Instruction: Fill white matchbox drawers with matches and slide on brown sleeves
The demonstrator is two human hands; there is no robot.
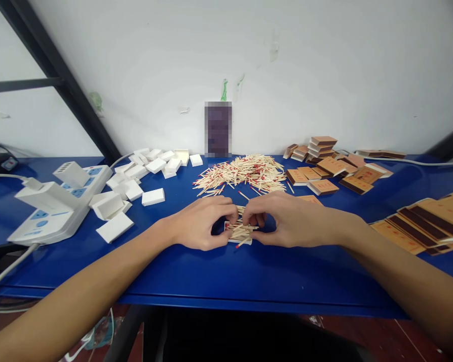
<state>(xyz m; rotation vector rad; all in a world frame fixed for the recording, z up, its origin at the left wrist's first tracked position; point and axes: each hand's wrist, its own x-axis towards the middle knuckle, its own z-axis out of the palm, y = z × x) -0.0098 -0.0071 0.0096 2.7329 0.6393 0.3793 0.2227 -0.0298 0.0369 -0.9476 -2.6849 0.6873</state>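
Observation:
Matches lie heaped in and over a small white matchbox tray at the middle of the table's front part. One match pokes out past the tray's near edge, its red head downward. My left hand is closed at the tray's left end, thumb and forefinger curled against tray and matches. From the right, my right hand pinches matches at the other end with bent fingers. The fingers hide part of the tray. Beyond both hands is a big loose pile of red-tipped matches.
White matchbox trays are scattered at the left, beside a power strip with chargers and cables. Orange matchbox sleeves lie at the back right, flattened ones at the right. A blurred dark rectangle stands against the wall.

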